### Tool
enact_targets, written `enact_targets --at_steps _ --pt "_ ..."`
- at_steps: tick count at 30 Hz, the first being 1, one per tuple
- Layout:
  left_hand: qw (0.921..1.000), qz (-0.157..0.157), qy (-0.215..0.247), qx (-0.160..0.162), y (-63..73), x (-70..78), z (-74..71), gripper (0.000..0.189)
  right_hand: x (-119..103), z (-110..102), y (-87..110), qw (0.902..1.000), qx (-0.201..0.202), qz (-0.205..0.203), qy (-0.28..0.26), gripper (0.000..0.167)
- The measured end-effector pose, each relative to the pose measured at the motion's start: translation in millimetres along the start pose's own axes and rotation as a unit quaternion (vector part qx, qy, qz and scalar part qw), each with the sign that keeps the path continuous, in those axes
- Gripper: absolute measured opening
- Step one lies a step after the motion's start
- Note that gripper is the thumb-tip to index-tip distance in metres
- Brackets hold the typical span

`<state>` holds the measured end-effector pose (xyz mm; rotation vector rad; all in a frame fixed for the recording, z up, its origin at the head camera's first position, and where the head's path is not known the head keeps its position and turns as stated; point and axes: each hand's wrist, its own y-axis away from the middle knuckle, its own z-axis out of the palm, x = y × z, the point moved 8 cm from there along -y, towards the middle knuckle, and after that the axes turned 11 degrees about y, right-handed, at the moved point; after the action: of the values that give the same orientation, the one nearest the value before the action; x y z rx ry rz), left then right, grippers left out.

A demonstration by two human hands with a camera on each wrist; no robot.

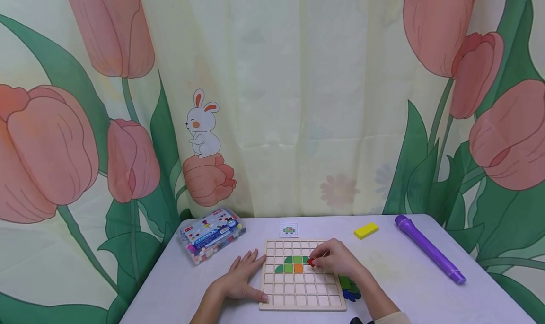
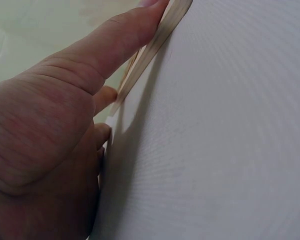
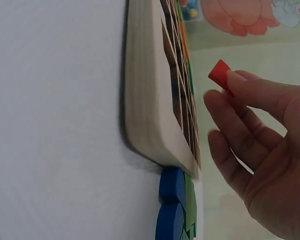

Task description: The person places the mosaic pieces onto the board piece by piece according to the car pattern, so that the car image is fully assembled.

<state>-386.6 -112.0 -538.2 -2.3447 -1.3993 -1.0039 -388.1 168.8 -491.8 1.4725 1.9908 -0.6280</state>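
Our left hand: spread, touching board | our right hand: pinching red piece | we brace the board, square the piece up, lower it flat

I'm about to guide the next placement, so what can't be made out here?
Head: cells of the board beneath the right hand, hidden by it.
Head: the card's exact pattern, too small.
Head: most of the black object, cut off by the bottom edge.
Right wrist: part of the red piece, covered by the fingers.
Left wrist: the board's grid, seen edge-on.
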Motion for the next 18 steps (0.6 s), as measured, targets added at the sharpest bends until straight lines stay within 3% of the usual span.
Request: enact_targets --at_steps 18 --pt "1.0 0.008 -0.003 0.0 0.6 0.7 0.9 0.115 -5 15 -4.6 0.9998 -0.006 0.021 -0.003 0.012"
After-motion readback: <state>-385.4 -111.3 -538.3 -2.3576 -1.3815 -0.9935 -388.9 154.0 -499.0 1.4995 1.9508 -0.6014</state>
